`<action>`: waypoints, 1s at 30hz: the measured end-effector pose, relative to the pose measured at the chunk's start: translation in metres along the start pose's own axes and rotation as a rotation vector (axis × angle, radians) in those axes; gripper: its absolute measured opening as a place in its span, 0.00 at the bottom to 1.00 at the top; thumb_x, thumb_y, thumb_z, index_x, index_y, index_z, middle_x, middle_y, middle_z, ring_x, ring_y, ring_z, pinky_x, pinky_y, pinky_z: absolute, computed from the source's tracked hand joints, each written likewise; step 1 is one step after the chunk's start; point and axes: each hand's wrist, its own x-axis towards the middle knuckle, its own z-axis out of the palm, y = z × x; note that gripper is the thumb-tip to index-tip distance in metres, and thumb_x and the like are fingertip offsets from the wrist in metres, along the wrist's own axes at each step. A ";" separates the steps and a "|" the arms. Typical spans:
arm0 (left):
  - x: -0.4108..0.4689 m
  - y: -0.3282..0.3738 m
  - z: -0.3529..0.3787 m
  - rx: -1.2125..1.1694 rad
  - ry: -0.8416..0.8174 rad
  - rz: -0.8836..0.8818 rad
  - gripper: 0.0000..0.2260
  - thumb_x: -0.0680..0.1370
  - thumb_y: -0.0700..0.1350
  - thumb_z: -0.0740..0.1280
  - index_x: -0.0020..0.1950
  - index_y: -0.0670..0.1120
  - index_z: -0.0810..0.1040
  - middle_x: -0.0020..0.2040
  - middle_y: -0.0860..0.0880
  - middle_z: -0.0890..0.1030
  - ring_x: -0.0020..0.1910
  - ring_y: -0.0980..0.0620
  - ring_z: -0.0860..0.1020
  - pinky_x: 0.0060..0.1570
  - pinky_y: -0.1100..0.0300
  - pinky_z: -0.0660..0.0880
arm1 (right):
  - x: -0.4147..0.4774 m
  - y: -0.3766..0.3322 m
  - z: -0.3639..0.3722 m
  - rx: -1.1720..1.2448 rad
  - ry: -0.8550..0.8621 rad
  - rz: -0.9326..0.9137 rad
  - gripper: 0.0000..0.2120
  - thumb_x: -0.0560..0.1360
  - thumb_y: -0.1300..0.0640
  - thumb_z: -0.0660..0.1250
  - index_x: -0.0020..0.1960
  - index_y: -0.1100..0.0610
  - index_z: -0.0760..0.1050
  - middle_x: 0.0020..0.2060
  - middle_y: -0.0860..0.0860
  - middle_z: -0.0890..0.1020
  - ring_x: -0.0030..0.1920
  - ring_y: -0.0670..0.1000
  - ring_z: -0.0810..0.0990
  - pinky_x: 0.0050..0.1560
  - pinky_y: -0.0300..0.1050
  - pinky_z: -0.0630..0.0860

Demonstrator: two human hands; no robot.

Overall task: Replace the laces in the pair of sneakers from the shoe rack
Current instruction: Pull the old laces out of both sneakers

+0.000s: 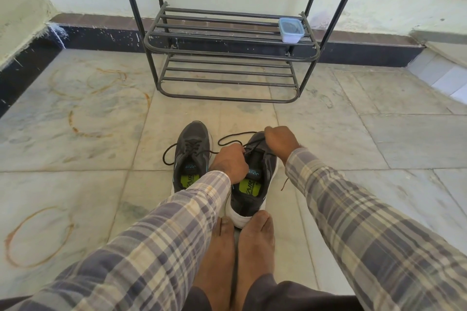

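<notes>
Two dark grey sneakers with green insoles stand side by side on the floor in front of me. The left sneaker (193, 154) is laced, and its black lace ends trail loose over the tiles. The right sneaker (252, 184) has its heel wedged between my bare feet (240, 247). My left hand (231, 163) grips the right sneaker at its tongue. My right hand (280, 140) pinches that shoe's black lace (236, 136) near the toe end, and the lace loops out to the left.
A black metal shoe rack (227, 40) stands against the wall ahead. A small lidded plastic box (291, 30) sits on the right end of its middle shelf. The marble floor bears rust-coloured ring stains on the left. A raised step runs along the right.
</notes>
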 end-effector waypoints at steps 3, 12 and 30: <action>0.000 0.000 0.001 0.004 0.002 0.003 0.17 0.78 0.39 0.66 0.67 0.44 0.75 0.61 0.43 0.79 0.58 0.43 0.78 0.61 0.52 0.76 | -0.001 -0.001 -0.005 0.514 0.096 0.112 0.10 0.74 0.58 0.58 0.35 0.59 0.71 0.34 0.54 0.75 0.37 0.54 0.71 0.41 0.49 0.66; 0.000 -0.001 0.001 0.027 0.014 0.004 0.16 0.78 0.39 0.66 0.66 0.44 0.75 0.61 0.43 0.79 0.58 0.43 0.78 0.60 0.52 0.76 | -0.007 0.001 -0.023 1.159 0.011 0.227 0.12 0.76 0.58 0.55 0.34 0.55 0.66 0.22 0.49 0.65 0.20 0.49 0.64 0.33 0.43 0.69; -0.001 -0.001 0.001 0.004 0.020 -0.011 0.17 0.78 0.39 0.66 0.66 0.45 0.74 0.62 0.43 0.78 0.59 0.43 0.77 0.60 0.53 0.75 | -0.016 0.081 -0.025 -0.574 0.288 0.201 0.23 0.78 0.43 0.62 0.65 0.58 0.71 0.64 0.58 0.72 0.65 0.61 0.70 0.64 0.56 0.68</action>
